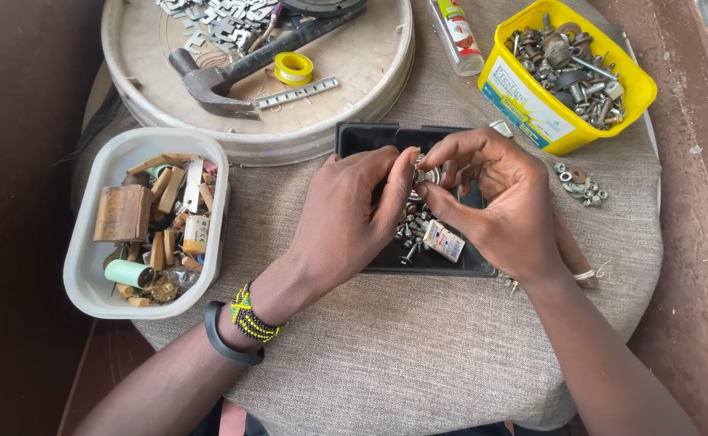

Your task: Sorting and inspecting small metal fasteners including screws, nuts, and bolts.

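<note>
Both hands meet over the black tray (354, 139) at mid-table: the left hand (352, 214) and right hand (495, 202) pinch one small metal part (423, 174) between closed fingertips. It is too small to tell its long axis. Three tubs surround them: one white tub (87, 266) left, one yellow tub (523, 121) far right, one round tray (128, 56) far.

A grey woven cloth (418, 355) covers the surface. At ten o'clock sits a white plastic tub (87, 266) of wooden pieces and small spools. At twelve o'clock a round shallow tray (354, 105) carries a hammer (225, 77), a yellow tape roll (293, 68) and flat metal clips (217, 16). At two o'clock a yellow tub (523, 113) brims with bolts; loose washers (582, 184) lie just below it
</note>
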